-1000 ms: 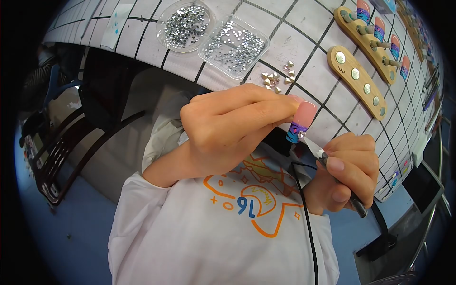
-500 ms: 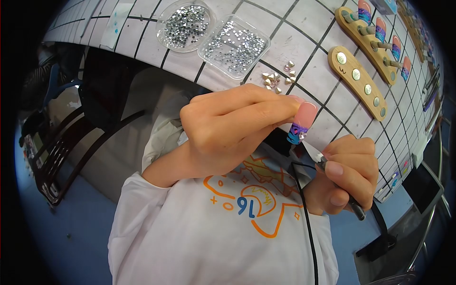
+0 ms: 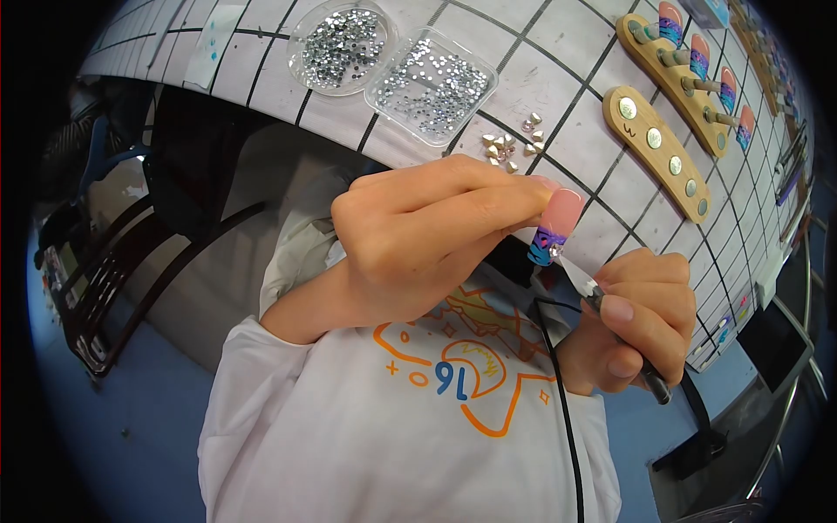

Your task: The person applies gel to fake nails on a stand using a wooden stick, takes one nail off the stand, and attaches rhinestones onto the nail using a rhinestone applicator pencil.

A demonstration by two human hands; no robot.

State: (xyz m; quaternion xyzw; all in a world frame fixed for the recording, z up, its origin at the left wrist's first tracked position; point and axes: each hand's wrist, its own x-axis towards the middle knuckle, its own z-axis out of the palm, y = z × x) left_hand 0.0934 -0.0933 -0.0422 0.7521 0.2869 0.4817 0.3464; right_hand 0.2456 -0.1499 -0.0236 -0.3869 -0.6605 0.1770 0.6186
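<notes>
Nail tip (image 3: 556, 228), a single one, is held up just right of the centre of the frame by the left hand (image 3: 418, 228), whose thumb and fingers are closed together at its left edge; the grip behind it is hidden. Its upper part is coloured pink, its lower part is patterned in blue and purple, and one clear gem (image 3: 554, 251) is set near its lower right edge. One tool (image 3: 579, 281) is clasped by the right hand (image 3: 647, 315), right of centre, with its dark handle clamped between thumb and fingers; its pale, pointed end is aimed up and left at the gem, and whether the two are touching cannot be told. The two hands are set apart from each other.

On the desk (image 3: 540, 74), covered in white with black grid lines, two clear containers are placed at the upper middle of the frame: one round dish (image 3: 297, 61) and one square tray (image 3: 434, 139), both strewn with silvery stones too many to be counted. Roughly a dozen loose gems (image 3: 508, 152) are clustered below right of the tray. At the upper right, five metal discs are carried by one wooden stand (image 3: 664, 151), and four posts, each fitted with one patterned nail, are borne by a second stand (image 3: 676, 83)
</notes>
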